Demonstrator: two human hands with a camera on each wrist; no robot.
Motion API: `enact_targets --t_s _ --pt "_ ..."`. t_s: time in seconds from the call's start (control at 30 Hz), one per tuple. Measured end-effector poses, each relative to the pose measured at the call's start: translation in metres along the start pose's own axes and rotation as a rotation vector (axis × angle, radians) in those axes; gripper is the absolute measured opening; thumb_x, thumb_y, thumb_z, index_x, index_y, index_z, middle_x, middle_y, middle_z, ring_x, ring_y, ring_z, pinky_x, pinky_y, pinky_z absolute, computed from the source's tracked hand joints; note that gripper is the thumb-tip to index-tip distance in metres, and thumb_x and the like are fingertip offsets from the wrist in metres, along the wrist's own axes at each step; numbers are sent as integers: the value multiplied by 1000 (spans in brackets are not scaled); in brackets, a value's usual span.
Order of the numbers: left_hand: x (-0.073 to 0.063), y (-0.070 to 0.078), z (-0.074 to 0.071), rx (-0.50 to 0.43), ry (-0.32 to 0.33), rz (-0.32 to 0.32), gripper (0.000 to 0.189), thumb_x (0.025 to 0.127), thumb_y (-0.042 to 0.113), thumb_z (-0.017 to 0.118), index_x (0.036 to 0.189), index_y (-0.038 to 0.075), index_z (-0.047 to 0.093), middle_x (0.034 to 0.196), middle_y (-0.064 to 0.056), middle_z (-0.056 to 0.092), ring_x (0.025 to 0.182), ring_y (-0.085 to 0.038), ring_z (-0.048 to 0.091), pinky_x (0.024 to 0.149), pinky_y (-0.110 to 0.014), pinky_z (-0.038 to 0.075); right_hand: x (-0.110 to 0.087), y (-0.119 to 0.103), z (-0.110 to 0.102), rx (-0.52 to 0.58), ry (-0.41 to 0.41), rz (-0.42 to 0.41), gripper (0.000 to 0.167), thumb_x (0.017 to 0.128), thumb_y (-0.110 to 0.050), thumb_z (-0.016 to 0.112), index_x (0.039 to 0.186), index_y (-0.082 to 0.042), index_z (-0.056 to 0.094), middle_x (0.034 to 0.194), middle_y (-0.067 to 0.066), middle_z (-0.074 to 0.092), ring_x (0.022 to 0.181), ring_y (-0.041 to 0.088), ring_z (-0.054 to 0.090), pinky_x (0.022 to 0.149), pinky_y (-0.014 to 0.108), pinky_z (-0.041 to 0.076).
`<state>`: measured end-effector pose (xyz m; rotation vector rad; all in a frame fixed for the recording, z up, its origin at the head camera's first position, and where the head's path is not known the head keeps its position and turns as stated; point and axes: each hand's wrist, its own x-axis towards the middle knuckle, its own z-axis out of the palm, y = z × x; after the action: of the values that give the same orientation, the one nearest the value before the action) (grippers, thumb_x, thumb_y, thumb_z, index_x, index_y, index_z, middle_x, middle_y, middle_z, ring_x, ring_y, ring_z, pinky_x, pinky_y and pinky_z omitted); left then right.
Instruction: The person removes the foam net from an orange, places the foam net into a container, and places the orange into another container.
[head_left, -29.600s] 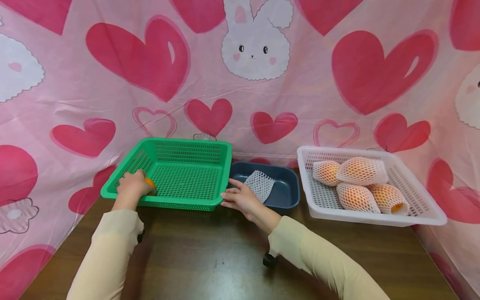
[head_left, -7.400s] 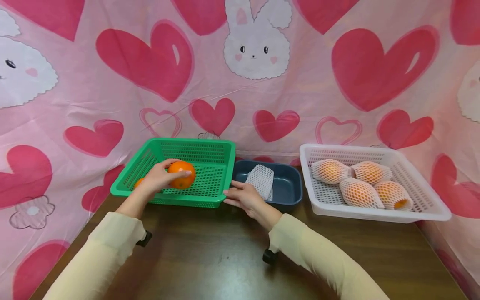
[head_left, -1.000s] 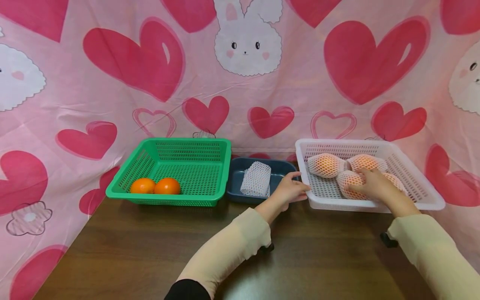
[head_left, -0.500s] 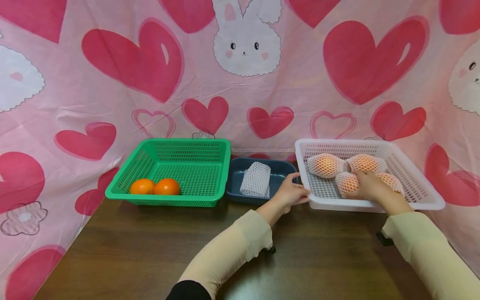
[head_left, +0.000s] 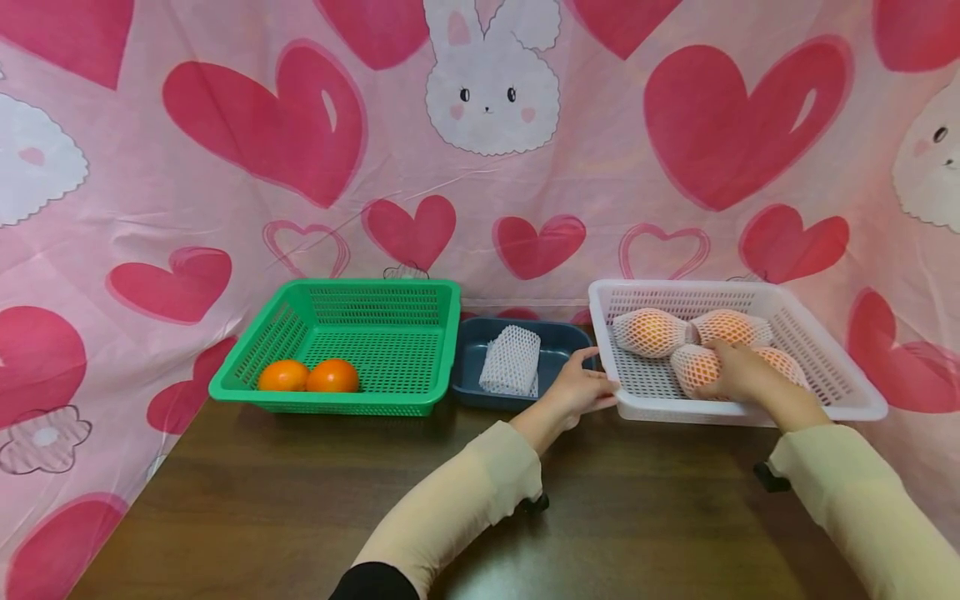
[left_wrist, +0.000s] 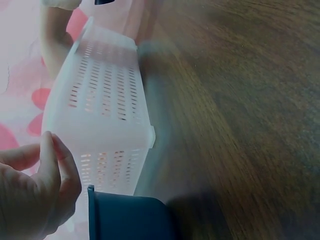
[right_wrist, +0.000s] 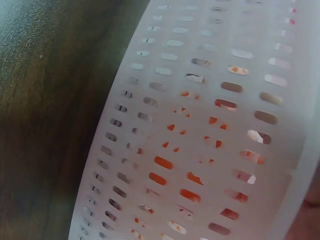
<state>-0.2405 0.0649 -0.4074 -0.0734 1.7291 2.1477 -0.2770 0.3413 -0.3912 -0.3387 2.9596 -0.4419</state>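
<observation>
In the head view, my right hand (head_left: 742, 375) reaches into the white basket (head_left: 622, 406) and grips an orange in a white foam net (head_left: 690, 371), covering part of it. My left hand (head_left: 573, 387) holds the white basket's near left corner. The left wrist view has the fingertips (left_wrist: 48, 137) of that hand right at the rim. Through the slots of the basket wall (right_wrist: 280, 200), orange colour and netting show in the right wrist view. Behind my right hand lie two more netted oranges (head_left: 651, 332), and another netted orange (head_left: 783, 364) is partly covered by my wrist.
A green basket (head_left: 337, 402) stands on the left with two bare oranges (head_left: 333, 376) side by side at its near left. Between the baskets sits a dark blue tray (head_left: 555, 358) holding loose foam netting (head_left: 512, 360). Pink patterned cloth (head_left: 495, 192) hangs behind the wooden table (head_left: 337, 492).
Earlier, both hands were at the green basket, the left handling oranges; now both are at the white one. Over the last second, my right fingers moved slightly left round the netted orange.
</observation>
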Motion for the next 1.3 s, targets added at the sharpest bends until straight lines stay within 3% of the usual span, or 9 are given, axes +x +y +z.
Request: enact_targets --t_s 0.33,0.63,0.8,1.03,1.3 --pt "-1 -1 0 -21 0 -7 69 93 -13 65 153 9 39 100 -12 67 98 -30 71 89 -42 57 -8 -7 -9 -8 43 -41 88 76 -24 88 131 23 39 123 52 42 116 67 42 94 74 38" --pt "-3 0 -2 2 2 0 68 93 -12 66 152 9 40 100 -12 69 96 -28 72 89 -41 57 -14 -15 -17 -24 65 -77 93 75 -28 88 134 24 39 123 51 44 115 65 44 93 75 39" --pt "-3 2 -3 15 -6 5 67 92 -11 67 151 8 42 101 -13 71 92 -25 72 91 -41 56 -17 -24 -23 -21 104 -121 90 74 -27 90 133 21 43 121 49 47 114 63 46 92 74 41" --pt "-5 4 -7 -17 -33 2 64 93 -12 65 151 4 43 104 -18 71 99 -28 72 94 -44 54 -21 -41 -29 -21 139 -169 90 73 -27 91 136 17 44 125 47 45 116 61 46 90 73 42" --pt "-4 4 -18 -16 -40 -6 46 96 -6 65 141 2 56 100 -17 71 73 -16 68 95 -41 54 -26 -60 -34 -24 174 -213 87 73 -25 91 135 14 47 125 43 49 116 56 47 93 72 41"
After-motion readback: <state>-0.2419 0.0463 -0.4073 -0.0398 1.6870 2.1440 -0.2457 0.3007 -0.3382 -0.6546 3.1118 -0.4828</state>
